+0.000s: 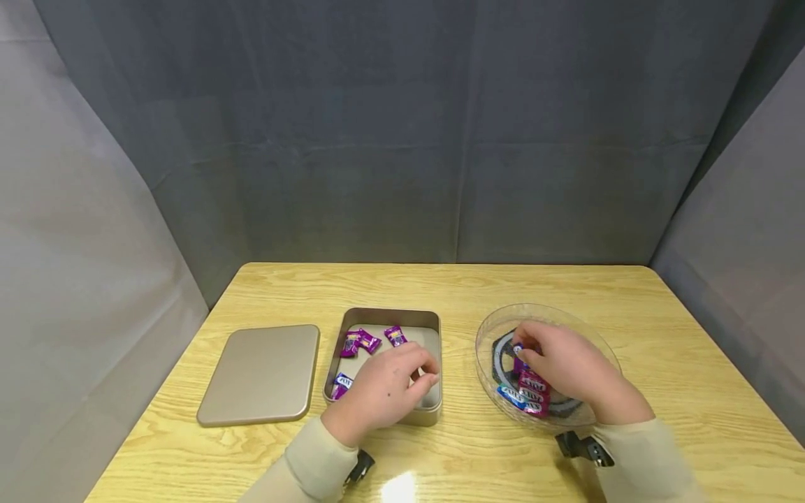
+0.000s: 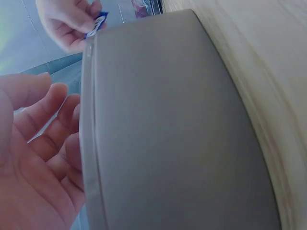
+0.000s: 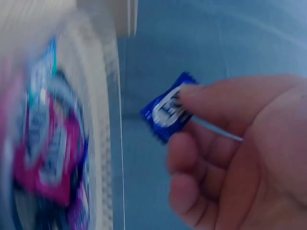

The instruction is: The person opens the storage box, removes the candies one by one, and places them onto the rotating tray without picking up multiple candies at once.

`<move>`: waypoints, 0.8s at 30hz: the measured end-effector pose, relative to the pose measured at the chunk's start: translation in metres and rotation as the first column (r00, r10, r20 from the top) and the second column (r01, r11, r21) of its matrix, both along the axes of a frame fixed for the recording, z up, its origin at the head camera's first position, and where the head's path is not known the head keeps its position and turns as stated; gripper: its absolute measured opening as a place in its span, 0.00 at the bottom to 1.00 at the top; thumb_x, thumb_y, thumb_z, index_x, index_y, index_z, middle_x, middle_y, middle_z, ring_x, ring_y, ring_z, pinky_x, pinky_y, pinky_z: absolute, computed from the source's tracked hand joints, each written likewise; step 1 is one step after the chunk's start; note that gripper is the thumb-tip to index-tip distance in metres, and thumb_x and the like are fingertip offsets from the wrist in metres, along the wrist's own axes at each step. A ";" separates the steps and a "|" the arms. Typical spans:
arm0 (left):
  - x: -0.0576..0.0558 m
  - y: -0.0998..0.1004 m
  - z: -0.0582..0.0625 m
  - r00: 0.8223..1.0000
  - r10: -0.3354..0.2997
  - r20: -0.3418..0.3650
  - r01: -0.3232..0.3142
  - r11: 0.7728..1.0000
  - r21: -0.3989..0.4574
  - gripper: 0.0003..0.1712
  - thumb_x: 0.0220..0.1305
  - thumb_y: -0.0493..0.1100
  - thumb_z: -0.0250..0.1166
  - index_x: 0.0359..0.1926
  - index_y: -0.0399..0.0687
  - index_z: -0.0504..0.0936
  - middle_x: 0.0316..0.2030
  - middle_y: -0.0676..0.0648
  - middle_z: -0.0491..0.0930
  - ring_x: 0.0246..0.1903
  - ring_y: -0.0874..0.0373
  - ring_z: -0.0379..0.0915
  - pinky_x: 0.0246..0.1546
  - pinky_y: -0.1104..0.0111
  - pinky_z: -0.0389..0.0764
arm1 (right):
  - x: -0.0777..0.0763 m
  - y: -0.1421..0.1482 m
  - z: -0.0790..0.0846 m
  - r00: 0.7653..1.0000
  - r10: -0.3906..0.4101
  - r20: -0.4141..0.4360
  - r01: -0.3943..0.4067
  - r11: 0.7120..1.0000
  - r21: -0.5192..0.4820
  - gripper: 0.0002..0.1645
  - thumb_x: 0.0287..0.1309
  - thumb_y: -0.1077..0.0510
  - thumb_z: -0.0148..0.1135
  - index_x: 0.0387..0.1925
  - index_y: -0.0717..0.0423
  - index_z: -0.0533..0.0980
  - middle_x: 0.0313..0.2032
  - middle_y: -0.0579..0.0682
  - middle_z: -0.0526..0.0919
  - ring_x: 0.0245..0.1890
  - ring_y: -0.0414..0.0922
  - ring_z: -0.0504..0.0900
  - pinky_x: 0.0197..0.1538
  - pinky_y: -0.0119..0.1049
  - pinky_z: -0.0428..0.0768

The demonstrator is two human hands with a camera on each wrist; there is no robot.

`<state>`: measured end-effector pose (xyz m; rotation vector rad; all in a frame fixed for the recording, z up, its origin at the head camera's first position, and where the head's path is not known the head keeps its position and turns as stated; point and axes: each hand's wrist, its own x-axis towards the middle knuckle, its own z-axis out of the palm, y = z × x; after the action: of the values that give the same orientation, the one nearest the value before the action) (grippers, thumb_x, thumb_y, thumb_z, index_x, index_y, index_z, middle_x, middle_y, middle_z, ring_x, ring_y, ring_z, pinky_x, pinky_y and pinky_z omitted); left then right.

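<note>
My right hand (image 1: pixel 569 363) is over the clear round bowl (image 1: pixel 483 360), pinching a blue-wrapped candy (image 3: pixel 168 112) between thumb and forefinger. Pink-wrapped candies (image 1: pixel 534 399) and a light blue one (image 1: pixel 512 397) lie in the bowl beneath it. My left hand (image 1: pixel 390 384) hovers over the front right of an open metal tin (image 1: pixel 423 418), its fingers loosely bent and holding nothing. Inside the tin, several purple-wrapped candies (image 1: pixel 395 335) lie toward the back, and a blue-and-white wrapper (image 1: pixel 343 381) shows near the front left. The left hand hides part of the tin's floor.
A flat metal lid (image 1: pixel 264 374) lies on the wooden table (image 1: pixel 459 461) left of the tin. Tin and bowl stand side by side with a strip of table between them. Grey curtains (image 1: pixel 352 140) enclose the back and sides.
</note>
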<state>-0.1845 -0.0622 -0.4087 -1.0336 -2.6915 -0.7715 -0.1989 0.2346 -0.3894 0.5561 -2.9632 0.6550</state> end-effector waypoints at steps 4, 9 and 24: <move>-0.002 -0.001 -0.003 1.000 0.011 0.017 -0.011 1.000 -0.001 0.02 0.65 0.48 0.60 0.38 0.60 0.78 0.36 0.65 0.74 0.32 0.69 0.71 0.33 0.74 0.75 | -0.004 0.016 -0.004 0.994 -0.054 0.097 0.046 0.995 0.089 0.04 0.59 0.61 0.61 0.35 0.50 0.74 0.27 0.45 0.75 0.23 0.42 0.68 0.27 0.40 0.69; -0.004 -0.002 -0.004 1.000 0.023 0.020 -0.023 1.000 0.007 0.02 0.65 0.48 0.60 0.37 0.60 0.78 0.35 0.65 0.73 0.32 0.69 0.70 0.33 0.74 0.75 | -0.004 0.022 -0.013 0.979 -0.048 0.198 0.025 0.993 0.117 0.04 0.58 0.64 0.59 0.32 0.53 0.73 0.23 0.46 0.72 0.20 0.42 0.66 0.25 0.38 0.67; -0.016 -0.024 0.001 0.986 0.168 -0.006 -0.168 0.983 -0.078 0.02 0.63 0.49 0.61 0.35 0.60 0.79 0.30 0.65 0.75 0.25 0.71 0.67 0.24 0.72 0.73 | -0.005 0.014 -0.009 0.982 -0.044 0.181 0.022 0.992 0.121 0.08 0.58 0.56 0.63 0.40 0.51 0.77 0.29 0.44 0.75 0.27 0.42 0.70 0.31 0.42 0.73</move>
<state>-0.2000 -0.0863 -0.4074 -0.8075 -2.7849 -0.6398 -0.2036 0.2485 -0.3985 0.4763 -3.1939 0.5580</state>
